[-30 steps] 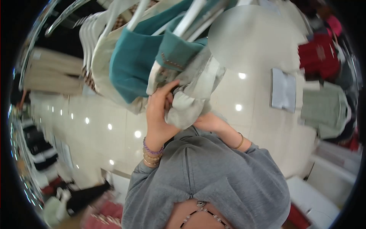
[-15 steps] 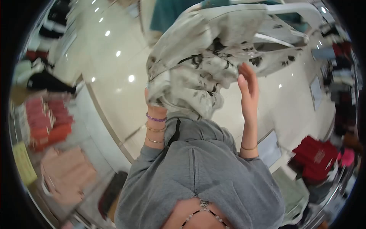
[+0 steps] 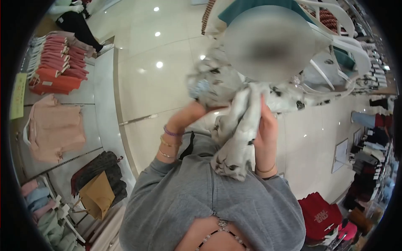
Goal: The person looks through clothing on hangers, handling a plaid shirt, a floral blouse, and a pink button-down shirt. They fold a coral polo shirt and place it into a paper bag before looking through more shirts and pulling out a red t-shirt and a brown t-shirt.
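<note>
A pale grey-white garment [image 3: 238, 129] with a dark blotchy print hangs bunched in front of my body. Its upper part spreads to the right on a white hanger [image 3: 322, 74]. My right hand [image 3: 266, 127] grips a gathered fold of it, thumb and fingers along the cloth. My left hand [image 3: 197, 111], with bracelets on the wrist, reaches in at the garment's left side. Its fingers are smeared by motion and partly covered by fabric. A loose end of the cloth hangs down over my grey top [image 3: 209, 184]. A blurred oval patch covers part of the upper garment.
Teal cloth [image 3: 268, 7] and more white hangers [image 3: 354, 52] are at the top. Pink clothes [image 3: 54, 54], a peach top [image 3: 56, 125] and a brown paper bag [image 3: 97, 194] are on the left. A dark red garment [image 3: 320, 215] lies at lower right.
My right hand, previously apart from the garment with fingers raised, now grips a fold of it. My left hand has moved up and right, and the cloth is gathered lower. The view has shifted.
</note>
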`<control>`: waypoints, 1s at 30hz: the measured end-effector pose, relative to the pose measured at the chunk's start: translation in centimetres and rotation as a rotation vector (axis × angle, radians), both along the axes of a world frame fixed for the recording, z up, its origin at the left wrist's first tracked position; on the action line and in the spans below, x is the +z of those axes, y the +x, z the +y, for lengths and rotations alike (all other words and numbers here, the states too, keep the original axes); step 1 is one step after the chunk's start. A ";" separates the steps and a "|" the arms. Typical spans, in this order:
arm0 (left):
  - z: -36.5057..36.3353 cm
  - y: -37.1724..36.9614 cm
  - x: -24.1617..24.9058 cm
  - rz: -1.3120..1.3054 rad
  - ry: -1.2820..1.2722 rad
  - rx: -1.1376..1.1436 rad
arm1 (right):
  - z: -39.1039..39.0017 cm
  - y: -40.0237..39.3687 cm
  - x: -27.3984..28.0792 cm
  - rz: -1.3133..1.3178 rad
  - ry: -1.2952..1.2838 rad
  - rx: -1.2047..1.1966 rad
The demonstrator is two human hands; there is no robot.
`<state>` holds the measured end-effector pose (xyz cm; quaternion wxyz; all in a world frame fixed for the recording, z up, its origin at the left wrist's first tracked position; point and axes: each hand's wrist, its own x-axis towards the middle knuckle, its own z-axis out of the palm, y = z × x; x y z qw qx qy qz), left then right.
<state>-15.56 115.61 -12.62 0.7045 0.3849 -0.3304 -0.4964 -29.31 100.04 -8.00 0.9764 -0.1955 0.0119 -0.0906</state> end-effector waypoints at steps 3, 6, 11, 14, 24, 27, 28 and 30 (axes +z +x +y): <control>2.0 -0.4 1.0 -0.298 0.372 -0.386 | 0.7 2.5 0.7 -0.192 0.223 0.148; 4.6 -0.9 -1.0 -0.208 0.424 0.041 | 2.5 3.7 -0.1 0.160 -0.334 -0.096; 5.0 -1.6 -0.9 0.573 -0.098 0.427 | 2.6 4.4 0.3 0.026 -1.152 -0.009; 3.3 -4.0 -1.2 0.653 -0.449 0.554 | 0.8 4.0 0.9 -0.066 -1.510 -0.015; -2.4 -16.8 -1.3 -0.004 0.363 1.368 | -6.8 0.3 -2.9 -0.023 -1.476 0.326; -2.9 -20.3 -2.6 0.062 0.317 1.638 | -3.7 -1.1 -4.4 -0.267 -1.391 0.469; -2.6 -21.7 -1.8 0.120 0.294 1.741 | -2.4 -1.7 -4.0 -0.385 -1.383 0.498; -5.2 -23.5 0.2 0.227 0.201 1.861 | -3.4 -2.2 -2.0 -0.572 -1.343 0.555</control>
